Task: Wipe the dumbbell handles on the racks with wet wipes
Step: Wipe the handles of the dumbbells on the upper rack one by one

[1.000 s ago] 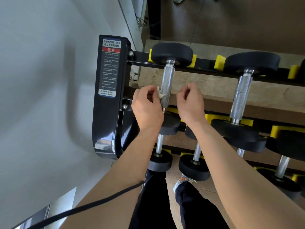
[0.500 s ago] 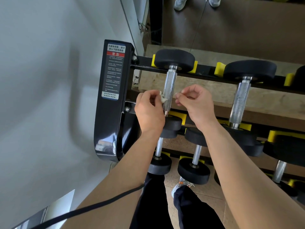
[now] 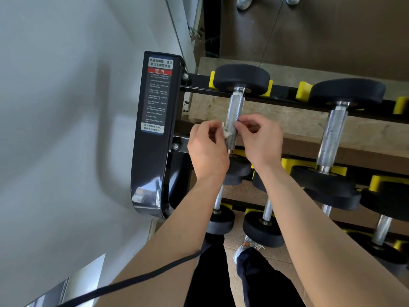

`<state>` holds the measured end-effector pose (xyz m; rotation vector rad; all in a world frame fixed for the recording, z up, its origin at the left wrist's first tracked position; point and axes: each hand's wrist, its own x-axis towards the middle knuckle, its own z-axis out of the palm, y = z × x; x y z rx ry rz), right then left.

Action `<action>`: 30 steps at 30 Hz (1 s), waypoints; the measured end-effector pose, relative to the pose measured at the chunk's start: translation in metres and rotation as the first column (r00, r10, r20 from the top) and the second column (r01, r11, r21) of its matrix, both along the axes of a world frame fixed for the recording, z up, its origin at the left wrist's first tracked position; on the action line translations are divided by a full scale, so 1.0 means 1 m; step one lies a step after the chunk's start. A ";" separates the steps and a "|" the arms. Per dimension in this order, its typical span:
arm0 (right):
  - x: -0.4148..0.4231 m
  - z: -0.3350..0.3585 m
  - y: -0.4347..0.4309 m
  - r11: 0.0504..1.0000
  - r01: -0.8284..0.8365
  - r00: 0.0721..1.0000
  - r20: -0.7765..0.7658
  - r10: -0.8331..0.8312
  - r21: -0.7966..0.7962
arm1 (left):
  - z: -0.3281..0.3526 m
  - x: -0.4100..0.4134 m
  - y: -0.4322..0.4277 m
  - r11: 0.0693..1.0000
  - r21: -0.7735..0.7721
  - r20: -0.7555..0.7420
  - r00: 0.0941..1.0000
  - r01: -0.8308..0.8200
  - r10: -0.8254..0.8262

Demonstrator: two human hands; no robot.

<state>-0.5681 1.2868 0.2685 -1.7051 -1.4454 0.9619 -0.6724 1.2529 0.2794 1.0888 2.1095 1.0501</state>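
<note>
One crumpled wet wipe (image 3: 226, 132) sits pressed against the left side of the knurled handle (image 3: 234, 114) of the leftmost dumbbell on the top tier. It lies low on the bar, near the end closest to the person. The left hand (image 3: 208, 151) pinches the wipe between thumb and fingertips, probably to keep the damp wad tight on the rough metal. The right hand (image 3: 262, 140) meets the same handle from the opposite side, with curled fingers and fingertips touching the bar. I cannot tell whether it grasps a hidden end of the wipe or only steadies the bar. Working from both sides would let the cloth reach around the handle.

The dumbbell lies across the rack (image 3: 285, 94), its far weight head (image 3: 242, 79) seated between yellow cradles (image 3: 303, 90) that stop it rolling. This leaves the handle exposed for wiping where it lies. A neighbouring handle (image 3: 333, 131) waits just to the right, and more dumbbells fill the lower tiers. On the rack's black end panel is a warning label (image 3: 157, 94), next to a pale wall (image 3: 62, 107).
</note>
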 end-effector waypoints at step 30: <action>0.013 0.105 -0.036 0.919 -0.182 0.938 0.220 0.270 -0.350 | 0.093 -0.049 -0.039 0.969 -0.193 0.077 0.987 0.154 -0.142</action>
